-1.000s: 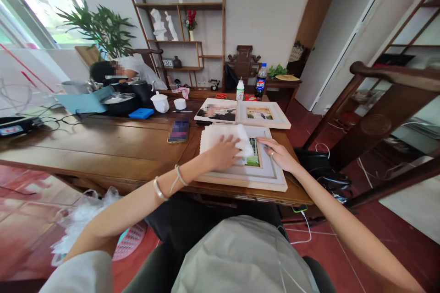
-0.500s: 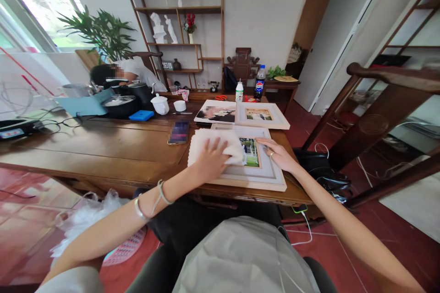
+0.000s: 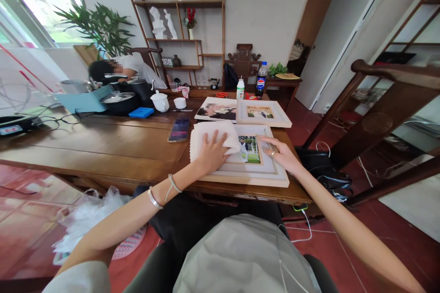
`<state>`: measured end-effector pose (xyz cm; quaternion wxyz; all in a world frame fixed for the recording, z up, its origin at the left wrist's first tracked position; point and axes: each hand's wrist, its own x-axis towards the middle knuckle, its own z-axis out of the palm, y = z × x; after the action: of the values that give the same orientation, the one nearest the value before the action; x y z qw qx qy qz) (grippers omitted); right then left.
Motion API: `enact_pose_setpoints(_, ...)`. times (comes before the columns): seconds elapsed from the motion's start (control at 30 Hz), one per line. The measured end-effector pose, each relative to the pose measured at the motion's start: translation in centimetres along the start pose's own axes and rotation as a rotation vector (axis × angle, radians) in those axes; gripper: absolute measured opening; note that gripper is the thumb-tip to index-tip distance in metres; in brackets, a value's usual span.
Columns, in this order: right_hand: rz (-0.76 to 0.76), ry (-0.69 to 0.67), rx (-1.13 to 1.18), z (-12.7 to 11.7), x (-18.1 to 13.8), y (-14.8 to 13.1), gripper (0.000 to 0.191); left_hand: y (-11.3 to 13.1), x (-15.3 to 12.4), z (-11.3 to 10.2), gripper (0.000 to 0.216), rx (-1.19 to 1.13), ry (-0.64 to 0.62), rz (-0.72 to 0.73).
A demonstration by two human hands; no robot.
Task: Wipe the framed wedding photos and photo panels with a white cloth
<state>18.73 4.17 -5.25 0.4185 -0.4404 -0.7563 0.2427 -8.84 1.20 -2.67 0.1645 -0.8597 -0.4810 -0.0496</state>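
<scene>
As a person sits at a brown wooden table (image 3: pixel 103 139), their left hand (image 3: pixel 211 154) lies at the middle of the view on a folded white cloth (image 3: pixel 220 127), fingers spread and flat, pressing on it rather than closed around it. The cloth covers the left part of a pale picture frame (image 3: pixel 247 172), which lies face up just right of centre with its small photo (image 3: pixel 252 150) showing between the two hands. The right hand (image 3: pixel 283 158) rests on the frame's right side, fingers stretched out and gripping nothing, thumb held apart; I judge that it steadies the frame while the other palm bears down. Laying the frame flat and close to the body probably keeps all of it within easy reach. Its near side lies close to the table's front edge, and its right side is not far from the table's right end, so a slip toward lower right would have little wood to stop it. Just beyond, a second pale frame (image 3: pixel 263 113) and a photo panel (image 3: pixel 217 110) lie side by side, crowding the far side. A phone (image 3: pixel 179 130) lies just beside the cloth's left edge, limiting a sweep that way; past it, the widest stretch of tabletop runs toward the left of the view.
</scene>
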Motion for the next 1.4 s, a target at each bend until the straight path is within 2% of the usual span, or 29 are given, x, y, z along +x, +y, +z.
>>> enact_pose_setpoints(0.17,-0.058,-0.057,-0.011,0.0,-0.4,0.5,0.043,-0.3,0.2,0.3,0.031,0.011,0.014,0.003)
enact_pose_setpoints(0.27,-0.075,-0.069,-0.03,0.0,-0.6,1.0,0.042,0.2,0.1,-0.7,0.032,-0.011,-0.024,0.038)
enact_pose_setpoints(0.4,-0.086,-0.057,-0.047,0.2,-0.8,1.3,0.041,2.7,-1.9,-3.4,0.032,-0.082,-0.106,0.148)
enact_pose_setpoints(0.5,-0.093,-0.038,-0.062,0.4,-0.9,1.4,0.04,5.2,-4.2,-5.4,0.03,-0.116,-0.1,0.22)
enact_pose_setpoints(0.63,-0.126,-0.048,-0.073,0.1,-0.8,1.5,0.039,6.7,-5.5,-6.2,0.029,-0.137,-0.078,0.227)
enact_pose_setpoints(0.73,-0.161,-0.072,-0.083,-0.1,-0.7,1.3,0.04,5.6,-4.0,-5.2,0.031,-0.118,-0.107,0.151)
enact_pose_setpoints(0.87,-0.172,-0.084,-0.092,-0.2,-0.7,1.2,0.042,2.1,-0.2,-2.8,0.034,-0.048,-0.126,-0.002)
enact_pose_setpoints(0.97,-0.169,-0.078,-0.089,-0.1,-0.7,1.2,0.043,-0.5,2.5,-1.3,0.036,-0.017,-0.098,-0.028)
enact_pose_setpoints(1.07,-0.169,-0.079,-0.083,-0.1,-0.7,1.4,0.043,-1.7,4.1,-0.9,0.037,-0.001,-0.095,0.04)
enact_pose_setpoints(1.17,-0.165,-0.078,-0.084,-0.1,-0.7,1.5,0.044,-1.1,3.7,-1.6,0.035,-0.019,-0.139,0.138)
enact_pose_setpoints(1.27,-0.162,-0.079,-0.091,-0.2,-0.7,1.5,0.045,0.6,1.2,-3.3,0.033,-0.093,-0.172,0.275)
enact_pose_setpoints(1.4,-0.163,-0.077,-0.102,-0.1,-0.7,1.5,0.044,3.0,-2.8,-5.7,0.032,-0.195,-0.135,0.485)
